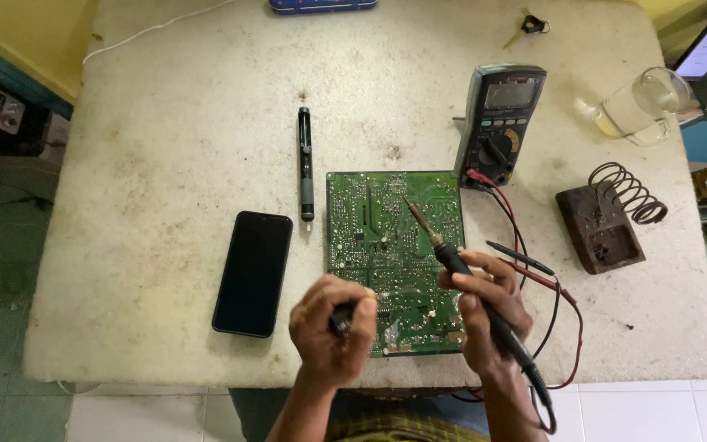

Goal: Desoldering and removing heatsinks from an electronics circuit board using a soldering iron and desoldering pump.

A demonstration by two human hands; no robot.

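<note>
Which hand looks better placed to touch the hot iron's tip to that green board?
Right, probably. The right hand grips the soldering iron, its tip over the circuit board. The left hand holds a small dark tool at the board's edge.

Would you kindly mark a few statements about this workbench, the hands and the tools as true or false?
1. The right hand holds a soldering iron over the green circuit board. True.
2. The phone lies right of the board. False: it lies to its left.
3. The multimeter stands at the board's far right corner. True.
4. The left hand is empty. False: it grips a small dark tool.
5. The soldering iron sits in the coil stand. False: the stand is empty.
</note>
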